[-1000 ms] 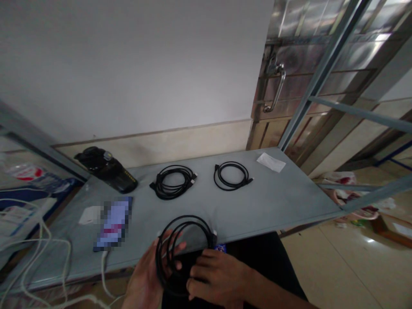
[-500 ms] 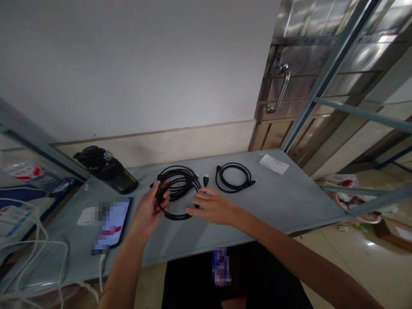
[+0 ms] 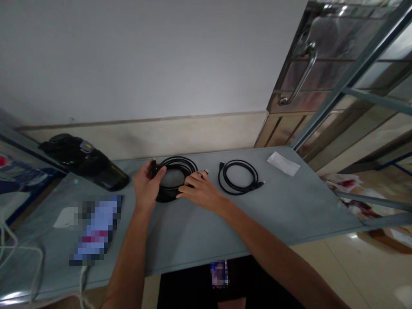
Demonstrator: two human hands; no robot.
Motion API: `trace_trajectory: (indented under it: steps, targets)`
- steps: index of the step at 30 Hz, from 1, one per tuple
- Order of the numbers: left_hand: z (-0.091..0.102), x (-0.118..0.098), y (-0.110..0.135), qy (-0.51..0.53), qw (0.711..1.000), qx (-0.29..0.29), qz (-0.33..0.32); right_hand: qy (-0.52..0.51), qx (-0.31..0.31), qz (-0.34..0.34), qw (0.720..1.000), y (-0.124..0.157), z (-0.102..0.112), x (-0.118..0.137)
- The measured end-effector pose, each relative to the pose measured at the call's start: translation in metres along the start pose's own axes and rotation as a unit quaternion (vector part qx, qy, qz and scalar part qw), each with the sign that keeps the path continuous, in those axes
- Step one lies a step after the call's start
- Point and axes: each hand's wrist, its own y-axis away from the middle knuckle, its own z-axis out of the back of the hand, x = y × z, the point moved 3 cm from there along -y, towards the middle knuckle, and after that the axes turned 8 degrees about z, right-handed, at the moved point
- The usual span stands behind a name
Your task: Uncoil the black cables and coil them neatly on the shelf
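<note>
A thick coil of black cable, several loops deep, rests on the grey tabletop. My left hand is closed around its left side, thumb on top, with a dark plug end sticking up by the fingers. At the right side of the coil, my right hand curls its fingers over the loops, and a plug with a pale metal tip shows just beyond them. My fingers hide part of both sides. Apart from these, a second, thinner black cable coil lies flat to the right.
A black bottle lies tilted at the back left. Nearer me is a phone with a white cord. A white paper slip sits at the back right. Wall behind; metal frame post at right.
Both hands have brought the held loops back and down onto the stacked coil, so they now lie together. The loose plug beside the stack is now mostly behind my right hand. The view has shifted.
</note>
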Motion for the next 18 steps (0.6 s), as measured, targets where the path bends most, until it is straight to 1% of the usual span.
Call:
trace_trajectory:
  steps: [1, 3, 7, 10, 13, 18]
  targets:
    - [0.001, 0.000, 0.001, -0.018, 1.000, -0.001, -0.019, -0.012, 0.007, -0.011, 1.000, 0.002, 0.000, -0.001]
    - [0.002, -0.001, 0.003, -0.045, 0.998, -0.010, -0.036, -0.039, 0.017, -0.030, 0.999, 0.004, -0.001, -0.004]
    - [0.002, -0.005, 0.007, -0.099, 0.992, -0.042, -0.058, -0.093, 0.025, -0.036, 0.995, 0.004, -0.003, -0.009]
    - [0.003, -0.005, 0.008, -0.106, 0.992, -0.054, -0.052, -0.122, 0.033, -0.038, 0.991, 0.004, -0.004, -0.010]
    - [0.004, -0.003, 0.007, -0.109, 0.991, -0.060, -0.052, -0.141, 0.034, -0.055, 0.988, 0.006, -0.006, -0.011]
    - [0.008, -0.001, 0.006, -0.133, 0.988, -0.077, -0.030, -0.172, 0.003, -0.089, 0.981, 0.007, -0.009, -0.013]
